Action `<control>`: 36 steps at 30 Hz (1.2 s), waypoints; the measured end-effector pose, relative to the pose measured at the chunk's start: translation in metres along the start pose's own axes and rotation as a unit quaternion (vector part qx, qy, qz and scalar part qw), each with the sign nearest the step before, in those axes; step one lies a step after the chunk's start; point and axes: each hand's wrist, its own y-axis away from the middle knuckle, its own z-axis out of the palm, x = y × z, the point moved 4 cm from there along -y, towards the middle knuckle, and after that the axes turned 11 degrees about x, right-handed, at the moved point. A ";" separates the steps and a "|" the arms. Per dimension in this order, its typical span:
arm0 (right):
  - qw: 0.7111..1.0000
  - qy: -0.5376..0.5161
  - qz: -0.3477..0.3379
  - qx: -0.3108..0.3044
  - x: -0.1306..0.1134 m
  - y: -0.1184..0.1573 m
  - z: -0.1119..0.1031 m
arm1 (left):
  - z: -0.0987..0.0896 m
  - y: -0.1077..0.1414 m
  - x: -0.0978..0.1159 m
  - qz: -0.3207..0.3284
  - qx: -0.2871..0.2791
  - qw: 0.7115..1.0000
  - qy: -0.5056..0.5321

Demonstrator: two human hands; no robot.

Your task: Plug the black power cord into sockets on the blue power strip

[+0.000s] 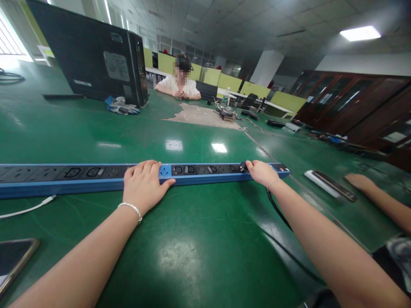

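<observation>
A long blue power strip with a row of black sockets lies across the green table. My left hand rests over its middle, fingers across the top and thumb along the near edge, gripping the strip beside a blue socket. Toward the strip's right end, my right hand is closed around a black plug, held at a socket. Whether the plug's pins are inside the socket, I cannot tell. A black cable runs from beneath this hand down to the right.
A phone and white cable lie at left. Behind the strip stand a black computer case and gloves. Another person sits opposite; a co-worker's hand rests at right near a white-and-black object.
</observation>
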 end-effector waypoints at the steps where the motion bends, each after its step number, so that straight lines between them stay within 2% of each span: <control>1: 1.000 0.002 0.005 0.001 -0.001 0.001 0.000 | 0.000 0.000 0.000 0.000 0.001 1.000 0.002; 6: 1.000 0.007 0.022 0.002 -0.006 0.005 0.002 | 0.000 0.000 0.000 0.001 0.003 1.000 -0.003; 12: 1.000 0.006 0.009 -0.008 -0.009 0.009 0.005 | -0.001 -0.001 0.001 0.001 -0.001 1.000 0.001; 16: 0.999 0.022 0.024 0.010 -0.011 0.015 0.003 | -0.001 -0.001 0.001 -0.003 -0.002 1.000 0.003; 21: 1.000 0.029 0.002 -0.010 -0.016 0.015 0.002 | 0.000 -0.001 0.000 0.001 -0.007 1.000 0.001; 26: 0.999 0.029 0.022 0.015 -0.015 0.017 0.002 | -0.001 -0.001 0.000 0.002 -0.006 1.000 -0.009; 36: 0.999 0.006 0.034 0.001 -0.010 0.013 0.005 | -0.002 0.000 0.002 0.003 0.010 1.000 -0.013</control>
